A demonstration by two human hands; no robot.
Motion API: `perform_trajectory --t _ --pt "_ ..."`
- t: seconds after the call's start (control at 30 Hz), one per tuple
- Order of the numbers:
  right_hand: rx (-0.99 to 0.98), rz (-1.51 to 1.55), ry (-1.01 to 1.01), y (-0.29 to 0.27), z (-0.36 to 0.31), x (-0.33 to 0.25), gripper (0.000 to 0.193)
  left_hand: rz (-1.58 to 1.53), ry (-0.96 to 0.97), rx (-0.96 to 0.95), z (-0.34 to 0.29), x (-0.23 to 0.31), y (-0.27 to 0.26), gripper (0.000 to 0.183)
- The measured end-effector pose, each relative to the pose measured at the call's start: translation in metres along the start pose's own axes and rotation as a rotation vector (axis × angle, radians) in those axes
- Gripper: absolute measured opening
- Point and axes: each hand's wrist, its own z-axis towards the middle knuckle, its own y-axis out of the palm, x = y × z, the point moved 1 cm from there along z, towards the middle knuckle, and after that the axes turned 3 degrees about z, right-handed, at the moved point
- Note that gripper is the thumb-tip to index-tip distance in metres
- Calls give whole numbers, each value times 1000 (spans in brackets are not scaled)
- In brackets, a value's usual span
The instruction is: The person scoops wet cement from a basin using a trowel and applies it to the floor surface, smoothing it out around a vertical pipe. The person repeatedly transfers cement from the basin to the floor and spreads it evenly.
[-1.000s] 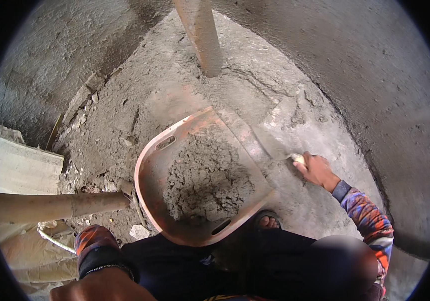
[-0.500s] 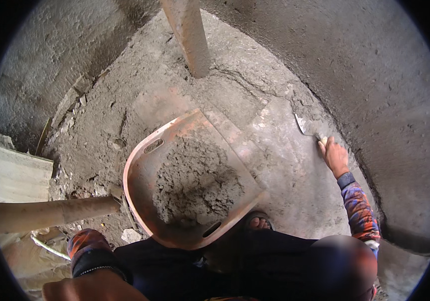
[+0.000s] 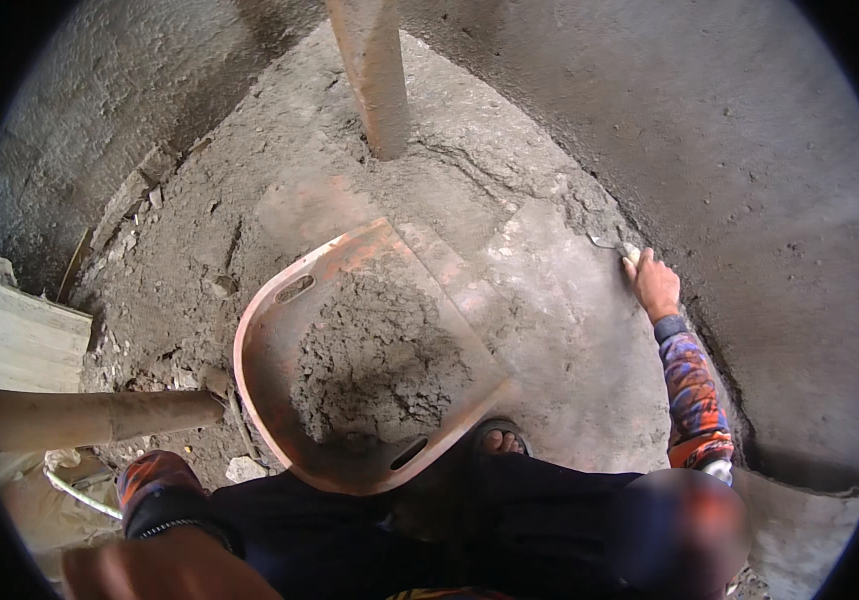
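Observation:
My right hand (image 3: 656,286) grips the light handle of a small trowel (image 3: 604,242), whose metal blade lies against the grey floor near the right wall. Around the blade, rough grey mortar meets a smoother patch. At the lower left is my left hand (image 3: 164,565), blurred and cut by the picture's edge, so its fingers cannot be made out. In front of my legs rests a pinkish, scoop-shaped pan (image 3: 252,400) with two slot handles and one straight open side. A heap of wet, lumpy mortar (image 3: 379,350) sits inside it.
A round post (image 3: 374,90) stands on the floor ahead, and another pole (image 3: 99,418) crosses at the left. Rough walls (image 3: 749,150) close in on both sides. At the left are a pale panel (image 3: 24,325) and rubble. My sandalled foot (image 3: 499,438) is beside the pan.
My right hand has moved a little farther out along the right wall with the trowel, and its blade now shows less. My left hand has shifted slightly and become blurred.

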Motion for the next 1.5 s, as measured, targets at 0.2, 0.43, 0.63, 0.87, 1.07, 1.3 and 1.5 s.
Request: perform_trajectory --t 0.2,0.43,0.63,0.87,1.07,1.3,1.5 --pt "-3 107 24 -4 11 -30 51 256 45 207 -9 -30 -50 49" --pt "31 178 21 -13 -5 -21 48 501 -107 532 -22 -100 -157 44" --pt "115 200 -121 -48 -33 -9 42 929 -305 824 -93 -105 -234 42" --pt "-75 735 -543 -126 -91 -99 41 1424 -364 1135 -203 -34 -323 30" --pt "-1363 1198 -632 -120 -137 -200 48 2140 -793 887 -291 -12 -368 34" --pt "-786 1339 -750 -150 -100 -150 47 2003 -1352 775 -481 -21 -396 50" --pt "-339 301 -172 -32 -69 -24 52 1865 -1385 758 -413 -59 -381 49"
